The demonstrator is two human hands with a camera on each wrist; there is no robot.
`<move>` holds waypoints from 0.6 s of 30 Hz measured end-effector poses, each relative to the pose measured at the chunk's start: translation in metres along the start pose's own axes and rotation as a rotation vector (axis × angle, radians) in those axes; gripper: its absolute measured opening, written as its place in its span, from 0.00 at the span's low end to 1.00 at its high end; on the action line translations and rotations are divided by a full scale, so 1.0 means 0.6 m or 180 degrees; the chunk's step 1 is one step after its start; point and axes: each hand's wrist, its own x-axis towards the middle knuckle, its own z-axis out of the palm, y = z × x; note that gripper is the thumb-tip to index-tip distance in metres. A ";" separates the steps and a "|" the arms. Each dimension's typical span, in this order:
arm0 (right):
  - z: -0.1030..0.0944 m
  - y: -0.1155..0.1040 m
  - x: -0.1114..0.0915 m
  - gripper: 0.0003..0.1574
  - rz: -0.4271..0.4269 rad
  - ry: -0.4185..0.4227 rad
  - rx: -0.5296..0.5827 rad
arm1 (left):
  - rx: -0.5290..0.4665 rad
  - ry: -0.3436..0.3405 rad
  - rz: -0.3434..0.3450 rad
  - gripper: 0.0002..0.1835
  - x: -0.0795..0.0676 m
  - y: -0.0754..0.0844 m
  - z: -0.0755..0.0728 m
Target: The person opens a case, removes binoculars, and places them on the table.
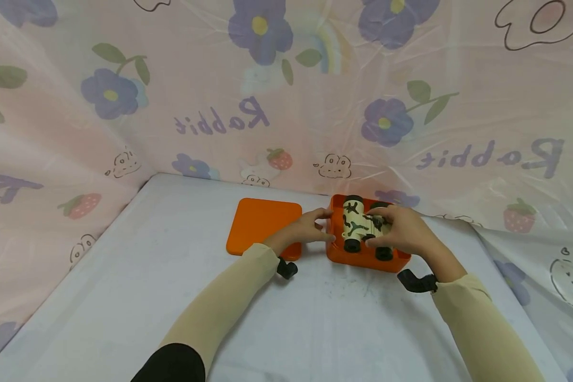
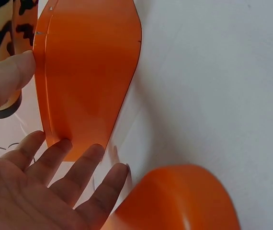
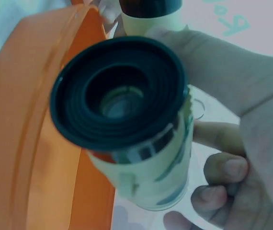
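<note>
Camouflage-patterned binoculars (image 1: 354, 224) with black ends are at the orange box (image 1: 358, 259), over its opening in the head view. My right hand (image 1: 407, 229) grips one barrel, thumb on the near side and fingers on the far side. One black-rimmed eyepiece (image 3: 119, 98) faces the camera in the right wrist view. At the box's left side is my left hand (image 1: 306, 229), its fingers spread and mostly straight. Its thumb (image 2: 12, 76) touches the box rim in the left wrist view, and some fingertips (image 2: 62, 146) reach the wall.
An orange lid (image 1: 262, 223) lies flat on the white table (image 1: 286, 318), left of the box and partly under the left forearm. Behind the table hangs a pink curtain (image 1: 315, 106) with flowers and rabbits; the box stands close to it.
</note>
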 end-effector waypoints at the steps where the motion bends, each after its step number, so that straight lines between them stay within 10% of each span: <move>1: 0.001 -0.002 -0.003 0.47 -0.0015 0.0004 0.0008 | 0.0009 -0.0001 -0.0002 0.41 0.000 0.001 0.000; 18: 0.009 -0.040 -0.047 0.46 -0.0229 0.0072 0.0027 | 0.0067 -0.0045 -0.0054 0.42 -0.007 0.012 -0.005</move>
